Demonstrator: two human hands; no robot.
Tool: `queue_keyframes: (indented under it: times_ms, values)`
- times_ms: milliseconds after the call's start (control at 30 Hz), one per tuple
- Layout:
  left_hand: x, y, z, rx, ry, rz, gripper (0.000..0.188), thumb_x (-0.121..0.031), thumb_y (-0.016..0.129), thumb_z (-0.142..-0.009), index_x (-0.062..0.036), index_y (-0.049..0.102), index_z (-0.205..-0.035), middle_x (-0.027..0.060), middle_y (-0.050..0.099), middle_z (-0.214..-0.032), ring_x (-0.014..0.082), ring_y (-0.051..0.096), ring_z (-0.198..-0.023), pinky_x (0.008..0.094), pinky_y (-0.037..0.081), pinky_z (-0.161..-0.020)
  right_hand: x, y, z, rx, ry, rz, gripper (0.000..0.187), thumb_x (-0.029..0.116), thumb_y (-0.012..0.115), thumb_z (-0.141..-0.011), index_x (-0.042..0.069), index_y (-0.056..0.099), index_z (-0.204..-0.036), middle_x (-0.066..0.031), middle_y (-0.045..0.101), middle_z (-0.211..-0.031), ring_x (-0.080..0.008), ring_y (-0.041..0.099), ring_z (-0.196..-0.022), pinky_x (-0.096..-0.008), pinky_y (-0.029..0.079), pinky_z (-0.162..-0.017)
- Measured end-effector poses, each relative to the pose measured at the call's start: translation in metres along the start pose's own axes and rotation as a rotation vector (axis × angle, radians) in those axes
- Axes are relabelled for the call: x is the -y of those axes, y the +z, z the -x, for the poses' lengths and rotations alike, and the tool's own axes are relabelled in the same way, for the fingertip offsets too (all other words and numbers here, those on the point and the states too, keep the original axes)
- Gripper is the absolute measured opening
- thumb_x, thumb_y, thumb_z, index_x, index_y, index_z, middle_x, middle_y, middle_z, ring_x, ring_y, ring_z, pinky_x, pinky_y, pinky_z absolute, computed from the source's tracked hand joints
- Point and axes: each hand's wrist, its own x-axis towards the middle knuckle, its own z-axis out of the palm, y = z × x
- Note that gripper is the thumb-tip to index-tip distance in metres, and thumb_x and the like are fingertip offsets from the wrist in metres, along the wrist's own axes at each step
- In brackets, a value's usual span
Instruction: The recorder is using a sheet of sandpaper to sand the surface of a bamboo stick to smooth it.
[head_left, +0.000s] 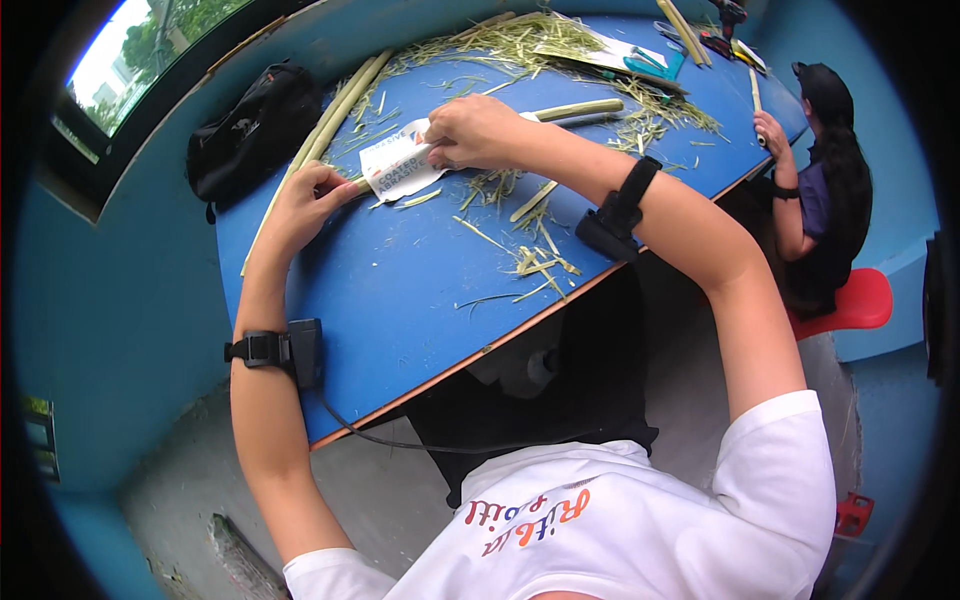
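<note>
A pale green peeled stick (580, 108), like bamboo or cane, lies crosswise just above the blue table. My left hand (298, 205) pinches its left end between thumb and fingers. Midway along, a sheet of sandpaper (398, 170) with a white printed back is folded over the stick. My right hand (472, 132) grips the paper's right side, fingers closed around it and the stick beneath. Under the paper, that stretch of stick is hidden. Beyond my right wrist, the stick's far end sticks out to the right.
Green shavings (520, 40) litter the blue table (400, 330). Longer sticks (335, 120) lie along its left edge, beside a black bag (258, 130). A white and teal packet (640, 60) and a drill (732, 14) are at the back. A co-worker (835, 180) sits right, holding another stick (757, 100).
</note>
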Motion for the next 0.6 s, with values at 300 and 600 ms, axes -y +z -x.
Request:
queue_keyframes:
  times_ms: [300, 600]
  values:
    - [0.009, -0.005, 0.002, -0.014, -0.019, -0.02, 0.033, -0.029, 0.064, -0.082, 0.0039, 0.062, -0.081, 0.0069, 0.053, -0.076, 0.0136, 0.047, -0.07, 0.0275, 0.038, -0.062, -0.091, -0.061, 0.092, -0.019, 0.3, -0.015, 0.025, 0.019, 0.065, -0.077, 0.001, 0.065, -0.095, -0.0088, 0.057, -0.077, -0.0219, 0.056, -0.07, -0.0326, 0.043, -0.066]
    - [0.0, -0.003, 0.002, -0.007, -0.022, -0.042, 0.03, -0.029, 0.062, -0.085, 0.0011, 0.061, -0.08, 0.0034, 0.051, -0.078, 0.0129, 0.045, -0.074, 0.0263, 0.037, -0.068, -0.084, -0.056, 0.083, 0.015, 0.206, 0.026, 0.024, 0.024, 0.066, -0.076, 0.006, 0.067, -0.092, -0.0094, 0.059, -0.079, -0.0264, 0.058, -0.076, -0.0356, 0.044, -0.067]
